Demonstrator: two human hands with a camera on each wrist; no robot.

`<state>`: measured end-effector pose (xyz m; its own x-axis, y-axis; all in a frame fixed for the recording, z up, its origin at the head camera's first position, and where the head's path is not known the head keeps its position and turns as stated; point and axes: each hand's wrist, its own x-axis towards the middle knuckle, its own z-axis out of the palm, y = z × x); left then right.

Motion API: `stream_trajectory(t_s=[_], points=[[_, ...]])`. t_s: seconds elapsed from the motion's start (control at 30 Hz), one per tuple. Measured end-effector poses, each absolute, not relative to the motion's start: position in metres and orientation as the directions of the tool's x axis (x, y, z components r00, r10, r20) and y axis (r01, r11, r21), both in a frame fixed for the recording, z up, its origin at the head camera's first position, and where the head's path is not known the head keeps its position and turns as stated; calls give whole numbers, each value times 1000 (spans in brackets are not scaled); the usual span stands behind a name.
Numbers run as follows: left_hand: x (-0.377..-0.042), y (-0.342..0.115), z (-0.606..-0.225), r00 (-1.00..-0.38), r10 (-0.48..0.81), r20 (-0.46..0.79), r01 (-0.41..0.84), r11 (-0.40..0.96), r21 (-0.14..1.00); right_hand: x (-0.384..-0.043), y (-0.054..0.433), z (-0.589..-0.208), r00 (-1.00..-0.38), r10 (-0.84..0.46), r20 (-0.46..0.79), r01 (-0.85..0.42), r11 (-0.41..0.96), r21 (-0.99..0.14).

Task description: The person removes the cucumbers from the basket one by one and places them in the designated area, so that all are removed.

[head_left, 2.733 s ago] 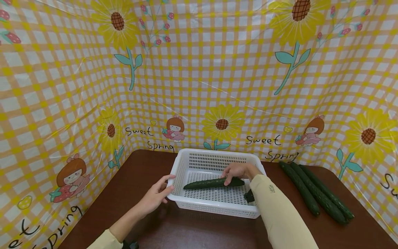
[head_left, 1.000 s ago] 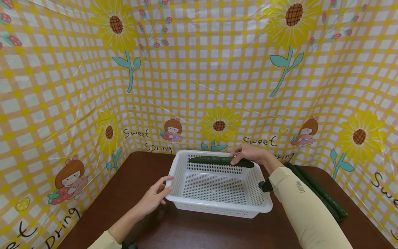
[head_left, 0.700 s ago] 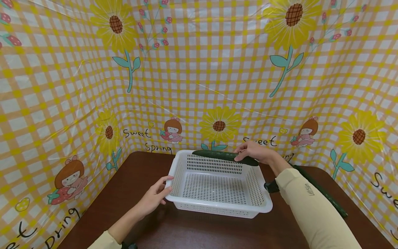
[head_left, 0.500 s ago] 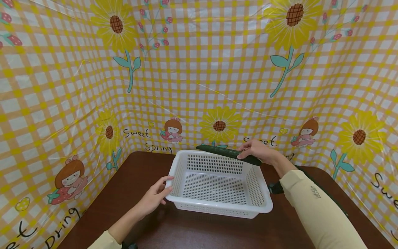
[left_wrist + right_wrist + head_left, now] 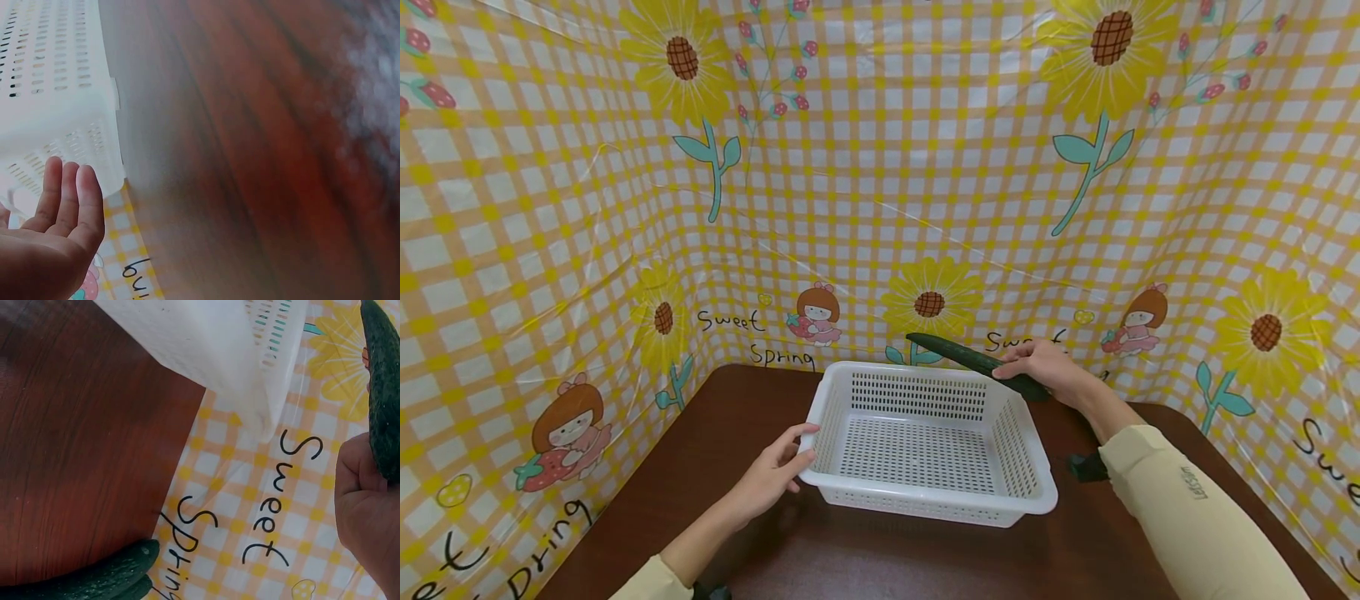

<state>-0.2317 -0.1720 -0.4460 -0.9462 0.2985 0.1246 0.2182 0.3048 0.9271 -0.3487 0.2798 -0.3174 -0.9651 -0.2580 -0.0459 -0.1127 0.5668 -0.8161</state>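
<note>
A white perforated plastic basket [image 5: 917, 492] stands on the dark table. At its left rim my left hand [image 5: 771, 471] holds on near the front corner; in the left wrist view several of that hand's fingers [image 5: 90, 197] lie fairly straight along the outside wall. My right hand [image 5: 1045, 371] grips a dark green cucumber [image 5: 951, 350] near one end, above the basket's back right corner. The cucumber tilts, its free end raised to the left over the back rim. In the right wrist view the cucumber [image 5: 384, 394] points upward from the curled fingers.
More cucumbers [image 5: 106, 575] lie on the table to the right, visible in the right wrist view but hidden by the right sleeve [image 5: 1195, 500] in the head view. A checked sunflower cloth [image 5: 865, 208] walls the table's back and sides.
My right hand has lifted the cucumber from inside the basket, up over the back rim and to the right, tilting it. My left hand keeps its place on the rim.
</note>
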Motion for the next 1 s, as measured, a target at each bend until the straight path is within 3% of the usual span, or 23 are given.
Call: stream_trajectory(t_s=[0.63, 1.0], points=[[-231, -173, -446, -943, 309, 122, 218, 300, 929, -329, 308, -334, -999, -15, 39, -41, 602, -797], [-232, -173, -446, -946, 300, 120, 213, 302, 929, -317, 328, -344, -998, 68, -1, 41, 580, -814]])
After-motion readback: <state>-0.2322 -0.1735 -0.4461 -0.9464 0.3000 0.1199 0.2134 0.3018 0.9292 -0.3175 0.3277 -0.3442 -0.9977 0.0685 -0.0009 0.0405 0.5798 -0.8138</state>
